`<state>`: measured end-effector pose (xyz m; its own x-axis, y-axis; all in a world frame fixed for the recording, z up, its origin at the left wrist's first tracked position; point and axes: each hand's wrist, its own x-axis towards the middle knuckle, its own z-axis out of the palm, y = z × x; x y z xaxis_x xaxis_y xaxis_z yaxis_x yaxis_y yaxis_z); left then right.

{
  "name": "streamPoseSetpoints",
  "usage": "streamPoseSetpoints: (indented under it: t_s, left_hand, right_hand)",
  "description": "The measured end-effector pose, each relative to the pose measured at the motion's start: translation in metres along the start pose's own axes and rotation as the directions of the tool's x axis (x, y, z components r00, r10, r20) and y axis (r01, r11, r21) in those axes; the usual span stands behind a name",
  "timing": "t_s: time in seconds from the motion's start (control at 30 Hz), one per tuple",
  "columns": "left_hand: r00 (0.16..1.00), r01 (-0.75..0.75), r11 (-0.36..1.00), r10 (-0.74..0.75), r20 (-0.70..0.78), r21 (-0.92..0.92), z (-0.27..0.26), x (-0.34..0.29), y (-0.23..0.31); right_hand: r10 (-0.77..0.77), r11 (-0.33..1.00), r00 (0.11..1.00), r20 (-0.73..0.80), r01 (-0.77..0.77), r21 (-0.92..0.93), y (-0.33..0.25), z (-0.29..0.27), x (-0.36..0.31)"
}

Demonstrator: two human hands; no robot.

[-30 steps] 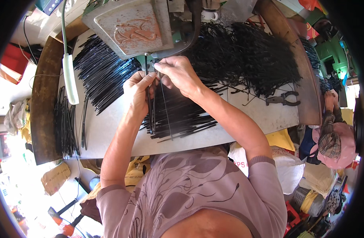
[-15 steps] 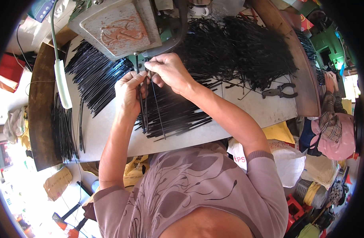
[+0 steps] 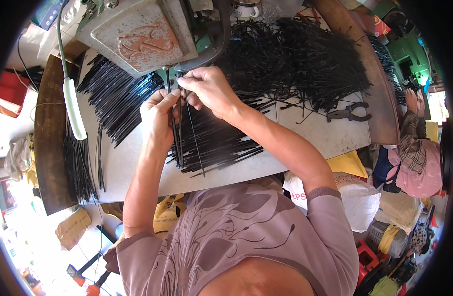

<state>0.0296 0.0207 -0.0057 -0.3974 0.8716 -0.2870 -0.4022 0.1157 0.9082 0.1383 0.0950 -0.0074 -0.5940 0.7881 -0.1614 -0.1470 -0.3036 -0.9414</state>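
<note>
Just below the head of a worn metal machine (image 3: 142,42), my two hands come close together. Thin black rods (image 3: 177,143) are pinched between the fingers and thumb of my left hand (image 3: 160,111). My right hand (image 3: 209,91) pinches another thin rod (image 3: 196,135), which slants down toward the table's near edge. The rods' upper ends are partly hidden by the fingers and the machine. Under and beside my hands lies a bundle of similar black rods (image 3: 221,148). A second neat row of rods (image 3: 113,98) lies left of my left hand.
A large tangled heap of black rods (image 3: 305,59) covers the far right of the table (image 3: 330,140). Black-handled pliers (image 3: 349,113) lie near the right edge. At left hangs a white lamp tube (image 3: 74,108). Another person (image 3: 416,163) works at a green machine (image 3: 409,59) on the right.
The view has shifted slightly, so the machine and lamp tube appear a little further left. The lower end of the rod in my right hand has swung slightly; both hands keep their pinch.
</note>
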Motion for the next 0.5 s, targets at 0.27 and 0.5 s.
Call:
streamPoseSetpoints:
  t_s: [0.27, 0.5]
  left_hand:
    - [0.999, 0.029, 0.999, -0.03, -0.017, -0.026, 0.0003, 0.0012, 0.0016]
    - [0.999, 0.052, 0.998, -0.052, 0.001, -0.028, 0.003, 0.0005, 0.0058]
  right_hand:
    - [0.023, 0.999, 1.0, 0.007, -0.022, -0.022, -0.0012, 0.0026, 0.0013]
    - [0.029, 0.999, 0.999, -0.015, -0.029, 0.041, 0.0012, 0.0021, 0.0035]
